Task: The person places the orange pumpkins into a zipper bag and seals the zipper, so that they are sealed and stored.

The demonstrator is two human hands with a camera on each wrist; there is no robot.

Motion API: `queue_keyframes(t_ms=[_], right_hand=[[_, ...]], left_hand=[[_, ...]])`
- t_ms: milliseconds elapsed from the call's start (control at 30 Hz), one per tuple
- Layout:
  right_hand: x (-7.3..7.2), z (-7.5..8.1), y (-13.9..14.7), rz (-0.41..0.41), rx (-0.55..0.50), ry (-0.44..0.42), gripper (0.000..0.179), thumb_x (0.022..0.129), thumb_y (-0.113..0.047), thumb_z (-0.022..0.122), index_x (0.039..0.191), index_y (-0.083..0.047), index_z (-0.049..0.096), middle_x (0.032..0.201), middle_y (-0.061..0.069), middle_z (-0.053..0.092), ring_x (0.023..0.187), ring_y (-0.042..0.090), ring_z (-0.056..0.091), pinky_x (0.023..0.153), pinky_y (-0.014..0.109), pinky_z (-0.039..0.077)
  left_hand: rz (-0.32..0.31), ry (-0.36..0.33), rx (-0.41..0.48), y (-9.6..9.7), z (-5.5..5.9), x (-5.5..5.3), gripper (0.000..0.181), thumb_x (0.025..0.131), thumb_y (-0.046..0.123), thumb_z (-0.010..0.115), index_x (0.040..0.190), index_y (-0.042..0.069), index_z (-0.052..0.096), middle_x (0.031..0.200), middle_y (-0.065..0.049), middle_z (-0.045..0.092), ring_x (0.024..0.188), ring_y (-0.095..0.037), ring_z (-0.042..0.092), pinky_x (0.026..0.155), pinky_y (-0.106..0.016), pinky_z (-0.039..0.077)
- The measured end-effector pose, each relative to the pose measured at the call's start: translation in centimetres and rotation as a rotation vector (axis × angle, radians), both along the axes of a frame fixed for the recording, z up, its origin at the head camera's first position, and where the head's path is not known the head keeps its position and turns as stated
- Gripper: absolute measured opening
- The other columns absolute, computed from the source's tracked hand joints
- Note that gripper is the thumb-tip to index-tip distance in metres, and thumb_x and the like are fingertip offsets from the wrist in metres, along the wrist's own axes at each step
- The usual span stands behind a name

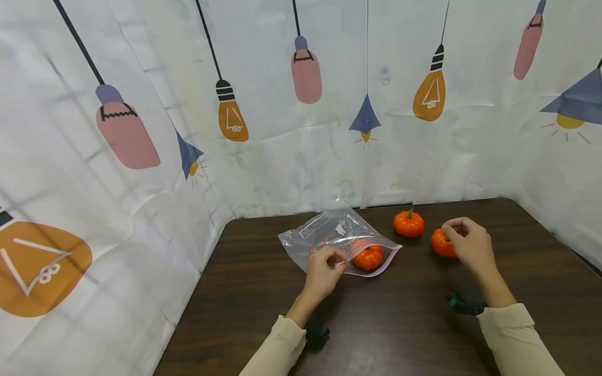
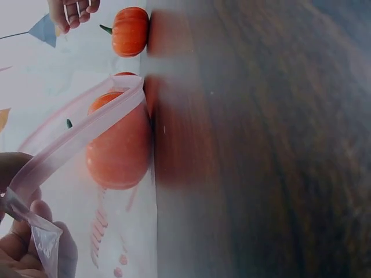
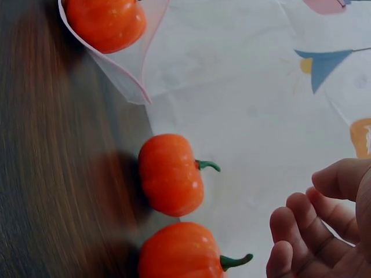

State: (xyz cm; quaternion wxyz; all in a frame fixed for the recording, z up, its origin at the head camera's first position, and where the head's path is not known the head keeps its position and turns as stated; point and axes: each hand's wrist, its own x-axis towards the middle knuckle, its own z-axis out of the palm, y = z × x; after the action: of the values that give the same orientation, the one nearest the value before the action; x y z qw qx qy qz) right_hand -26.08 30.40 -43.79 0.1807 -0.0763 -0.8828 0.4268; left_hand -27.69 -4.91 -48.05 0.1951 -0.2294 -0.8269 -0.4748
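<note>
A clear zip bag [image 1: 324, 224] with a pink-edged mouth lies on the table, with one small orange pumpkin [image 1: 368, 258] inside. My left hand [image 1: 323, 274] pinches the upper edge of the mouth between thumb and fingers, lifting it into a gap. Outside the bag, to its right, sit a green-stemmed pumpkin [image 1: 408, 224] and another pumpkin [image 1: 442, 244]. Above that last one hovers my right hand [image 1: 472, 248], overlapping it in the head view. In the right wrist view its bent fingers [image 3: 301, 217] are apart from the stem and hold nothing.
The dark wooden table [image 1: 400, 324] ends at a white curtain [image 1: 291, 172] printed with lamps, which hangs behind and along both sides. Dark straps with small devices sit on both wrists, the right one [image 1: 470, 307] close over the table.
</note>
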Motion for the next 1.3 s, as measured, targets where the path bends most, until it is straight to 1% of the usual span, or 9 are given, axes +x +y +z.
queue_keyframes(t_ms=[133,267,367,500,633,733,933,1100,1300], right_hand=[[0.0,-0.1,0.4,-0.006,-0.007,-0.023,0.042,0.103,-0.046,0.054,0.115,-0.008,0.066,0.096,0.006,0.071,0.078,0.005,0.055,0.065,0.023,0.046],[-0.1,-0.4,0.8,-0.036,-0.004,-0.042,0.042,0.103,-0.046,0.054,0.116,-0.007,0.066,0.096,0.003,0.067,0.083,0.013,0.055,0.067,0.026,0.044],[-0.2,-0.9,1.1,-0.059,-0.011,-0.042,0.045,0.102,-0.046,0.055,0.119,-0.005,0.064,0.107,0.012,0.067,0.093,0.024,0.055,0.072,0.031,0.041],[-0.5,-1.5,1.6,-0.054,-0.027,-0.040,0.053,0.101,-0.043,0.058,0.129,0.002,0.057,0.128,0.027,0.056,0.110,0.039,0.054,0.079,0.037,0.040],[-0.6,-2.2,2.2,-0.017,-0.032,-0.076,0.065,0.101,-0.044,0.058,0.139,0.007,0.047,0.138,0.034,0.043,0.120,0.049,0.046,0.086,0.051,0.042],[-0.7,-2.7,2.5,0.020,-0.051,-0.123,0.073,0.100,-0.048,0.058,0.144,0.008,0.040,0.144,0.039,0.033,0.126,0.055,0.035,0.091,0.063,0.038],[-1.3,-3.7,2.8,0.050,-0.083,-0.181,0.085,0.098,-0.049,0.061,0.152,0.008,0.028,0.151,0.043,0.020,0.132,0.059,0.017,0.094,0.070,0.030],[-1.5,-4.3,2.9,0.049,-0.099,-0.212,0.091,0.097,-0.046,0.064,0.155,0.007,0.019,0.154,0.044,0.012,0.135,0.062,0.014,0.100,0.074,0.025],[-1.6,-5.3,2.9,0.070,-0.098,-0.244,0.102,0.094,-0.046,0.069,0.157,0.009,0.011,0.152,0.046,0.007,0.132,0.064,0.015,0.100,0.074,0.024]], left_hand=[[0.018,-0.031,0.008,0.0,0.0,0.0,0.015,0.076,0.000,0.083,0.080,0.011,0.073,0.077,-0.004,0.066,0.068,-0.014,0.056,0.063,-0.015,0.041],[0.034,-0.040,0.019,0.1,0.0,-0.1,0.015,0.076,-0.001,0.082,0.080,0.011,0.073,0.075,-0.004,0.064,0.066,-0.013,0.055,0.061,-0.015,0.040],[0.039,-0.046,0.015,0.0,-0.1,-0.1,0.015,0.077,0.000,0.082,0.081,0.012,0.074,0.076,-0.004,0.064,0.067,-0.011,0.054,0.061,-0.015,0.040],[0.045,-0.063,0.011,0.0,-0.2,-0.2,0.014,0.078,0.002,0.082,0.084,0.012,0.075,0.077,-0.004,0.064,0.067,-0.007,0.052,0.061,-0.015,0.041],[0.050,-0.077,0.005,-0.1,-0.3,-0.2,0.013,0.079,0.003,0.082,0.085,0.012,0.075,0.079,-0.004,0.066,0.067,-0.005,0.051,0.062,-0.015,0.042],[0.050,-0.087,0.005,-0.1,-0.2,-0.2,0.013,0.080,0.004,0.082,0.086,0.013,0.075,0.081,-0.004,0.067,0.069,-0.005,0.053,0.063,-0.016,0.043],[0.045,-0.107,0.021,-0.2,-0.3,-0.3,0.011,0.081,0.005,0.082,0.086,0.013,0.075,0.081,-0.003,0.067,0.070,-0.006,0.054,0.064,-0.015,0.043],[0.051,-0.137,0.019,-0.2,-0.4,-0.5,0.011,0.082,0.006,0.081,0.086,0.014,0.075,0.081,-0.002,0.067,0.070,-0.004,0.052,0.064,-0.015,0.043],[0.049,-0.141,0.026,-0.3,-0.5,-0.6,0.010,0.082,0.007,0.082,0.086,0.014,0.076,0.079,-0.002,0.068,0.069,-0.004,0.052,0.063,-0.015,0.043]])
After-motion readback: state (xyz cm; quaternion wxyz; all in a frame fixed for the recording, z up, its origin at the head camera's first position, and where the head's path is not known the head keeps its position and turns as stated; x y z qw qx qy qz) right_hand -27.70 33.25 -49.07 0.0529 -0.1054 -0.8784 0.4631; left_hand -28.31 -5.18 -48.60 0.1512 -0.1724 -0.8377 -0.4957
